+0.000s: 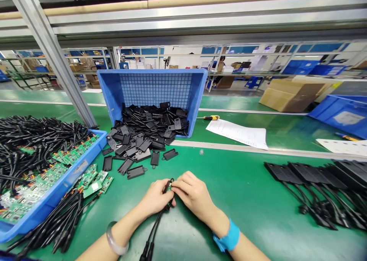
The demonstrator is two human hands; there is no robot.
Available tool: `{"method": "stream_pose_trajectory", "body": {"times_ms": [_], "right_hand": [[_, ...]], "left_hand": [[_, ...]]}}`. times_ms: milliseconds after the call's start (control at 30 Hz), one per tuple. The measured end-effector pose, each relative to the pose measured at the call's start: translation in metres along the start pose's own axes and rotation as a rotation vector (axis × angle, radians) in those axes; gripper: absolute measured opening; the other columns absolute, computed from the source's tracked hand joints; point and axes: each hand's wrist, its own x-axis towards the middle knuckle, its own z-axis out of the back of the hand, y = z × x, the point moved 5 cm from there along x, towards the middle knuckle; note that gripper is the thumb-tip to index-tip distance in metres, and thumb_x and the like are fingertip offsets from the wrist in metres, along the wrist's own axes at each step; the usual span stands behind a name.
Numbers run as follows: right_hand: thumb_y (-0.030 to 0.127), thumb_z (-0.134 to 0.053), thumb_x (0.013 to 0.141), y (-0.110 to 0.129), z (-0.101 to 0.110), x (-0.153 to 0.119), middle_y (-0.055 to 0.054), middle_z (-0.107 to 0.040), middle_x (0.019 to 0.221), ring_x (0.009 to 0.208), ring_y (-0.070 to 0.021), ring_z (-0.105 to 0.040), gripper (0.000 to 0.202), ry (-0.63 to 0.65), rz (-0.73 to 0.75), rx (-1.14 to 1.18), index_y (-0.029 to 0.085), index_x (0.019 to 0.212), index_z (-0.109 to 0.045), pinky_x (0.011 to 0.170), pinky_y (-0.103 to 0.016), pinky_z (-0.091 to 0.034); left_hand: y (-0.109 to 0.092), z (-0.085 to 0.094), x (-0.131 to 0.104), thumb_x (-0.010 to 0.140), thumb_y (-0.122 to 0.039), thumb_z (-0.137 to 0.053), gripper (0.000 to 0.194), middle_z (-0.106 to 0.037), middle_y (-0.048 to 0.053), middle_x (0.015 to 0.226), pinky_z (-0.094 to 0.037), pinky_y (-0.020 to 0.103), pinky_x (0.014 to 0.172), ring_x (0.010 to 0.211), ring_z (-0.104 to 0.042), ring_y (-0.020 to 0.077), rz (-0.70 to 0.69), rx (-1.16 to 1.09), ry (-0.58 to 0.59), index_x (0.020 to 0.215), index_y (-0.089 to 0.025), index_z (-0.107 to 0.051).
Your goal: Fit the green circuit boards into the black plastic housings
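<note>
Near the front middle of the bench, my left hand (155,196) is closed around a small black plastic case (166,187). A green circuit board (169,187) shows in the case, partly covered by my fingers. Two black cables (154,230) run from it towards the bench's near edge. From the other side, my right hand (194,194) has its thumb and fingers pressed together at the board and the case's upper end. Just beyond my hands lie loose empty case halves (135,172), each with a small loop at one end.
A tipped blue crate (202,100) spills black case halves. At left, a blue tray (86,165) holds cabled circuit boards; more boards (93,188) lie beside it. Cased units with cables (304,173) line the right. A screwdriver (211,118) and paper (236,133) lie behind.
</note>
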Motion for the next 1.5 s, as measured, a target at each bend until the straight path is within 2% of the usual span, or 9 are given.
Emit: {"method": "stream_pose_trajectory", "body": {"times_ms": [300, 467, 567, 667, 867, 1033, 1167, 1300, 1500], "right_hand": [[0.018, -0.04, 0.095, 0.002, -0.008, 0.0, -0.006, -0.057, 0.074, 0.071, -0.019, -0.045, 0.025, 0.106, 0.099, -0.18, 0.016, 0.081, -0.06, 0.06, -0.03, -0.038], [0.017, -0.038, 0.095, -0.001, -0.013, 0.0, -0.006, -0.056, 0.08, 0.076, -0.0191, -0.047, 0.02, 0.201, 0.012, -0.111, 0.017, 0.083, -0.054, 0.064, -0.029, -0.041], [0.017, -0.041, 0.094, -0.035, -0.004, 0.007, -0.004, -0.058, 0.084, 0.08, -0.0159, -0.051, 0.016, 0.242, -0.192, -0.08, 0.018, 0.083, -0.052, 0.071, -0.026, -0.044], [0.015, -0.043, 0.092, -0.096, 0.019, 0.016, -0.005, -0.062, 0.088, 0.085, -0.0162, -0.055, 0.016, 0.23, -0.497, -0.344, 0.017, 0.084, -0.056, 0.078, -0.025, -0.042], [0.013, -0.046, 0.088, -0.175, 0.046, 0.027, -0.013, -0.067, 0.085, 0.082, -0.0213, -0.061, 0.019, 0.246, -0.685, -0.561, 0.011, 0.081, -0.063, 0.069, -0.027, -0.04], [0.006, -0.049, 0.084, -0.175, 0.038, 0.059, -0.014, -0.065, 0.085, 0.082, -0.022, -0.061, 0.018, 0.29, -0.63, -0.637, 0.011, 0.078, -0.066, 0.068, -0.027, -0.04], [0.016, -0.046, 0.09, -0.164, 0.017, 0.114, -0.008, -0.061, 0.099, 0.089, -0.0179, -0.059, 0.019, 0.267, -0.496, -0.612, 0.017, 0.1, -0.062, 0.074, -0.024, -0.042], [0.011, -0.05, 0.085, -0.162, -0.006, 0.158, -0.014, -0.052, 0.12, 0.11, -0.0249, -0.047, 0.038, 0.225, -0.413, -0.607, 0.018, 0.123, -0.051, 0.087, -0.031, -0.041], [0.008, -0.05, 0.085, -0.17, -0.033, 0.171, -0.02, -0.048, 0.125, 0.112, -0.0307, -0.046, 0.032, 0.182, -0.415, -0.501, 0.015, 0.113, -0.063, 0.093, -0.04, -0.039]], "left_hand": [[0.002, -0.001, 0.0, 0.065, -0.016, -0.041, 0.016, -0.066, 0.0, 0.057, -0.038, 0.02, 0.043, 0.042, -0.055, 0.012, 0.021, 0.147, 0.051, 0.075, -0.018, -0.054], [0.004, 0.002, 0.003, 0.068, -0.022, -0.046, 0.013, -0.063, 0.0, 0.055, -0.041, 0.022, 0.044, 0.041, -0.052, 0.0118, 0.057, -0.009, 0.043, 0.078, -0.017, -0.053], [0.005, 0.011, 0.005, 0.072, -0.03, -0.05, 0.025, -0.062, 0.0, 0.059, -0.043, 0.024, 0.048, 0.045, -0.055, 0.0119, 0.066, -0.194, -0.061, 0.093, -0.015, -0.052], [0.008, 0.016, 0.007, 0.072, -0.041, -0.058, 0.046, -0.063, 0.001, 0.066, -0.041, 0.022, 0.047, 0.052, -0.059, 0.0133, 0.096, -0.335, -0.114, 0.109, -0.015, -0.049], [0.014, 0.017, 0.011, 0.065, -0.05, -0.067, 0.062, -0.062, 0.0, 0.069, -0.039, 0.021, 0.046, 0.055, -0.059, 0.013, 0.08, -0.407, -0.139, 0.114, -0.016, -0.048], [0.015, 0.014, 0.012, 0.066, -0.049, -0.068, 0.061, -0.062, 0.0, 0.069, -0.039, 0.021, 0.047, 0.056, -0.058, 0.0125, 0.087, -0.426, -0.14, 0.113, -0.016, -0.047], [0.017, 0.013, 0.011, 0.064, -0.045, -0.069, 0.064, -0.063, 0.002, 0.071, -0.039, 0.021, 0.048, 0.056, -0.057, 0.0122, 0.089, -0.454, -0.189, 0.115, -0.015, -0.044], [0.019, 0.012, 0.011, 0.064, -0.041, -0.069, 0.063, -0.063, 0.002, 0.072, -0.038, 0.02, 0.048, 0.057, -0.057, 0.0115, 0.09, -0.461, -0.19, 0.115, -0.016, -0.043], [0.015, 0.01, 0.011, 0.06, -0.04, -0.07, 0.068, -0.061, 0.001, 0.071, -0.036, 0.02, 0.045, 0.055, -0.054, 0.0111, 0.136, -0.425, -0.177, 0.116, -0.014, -0.042]]}}
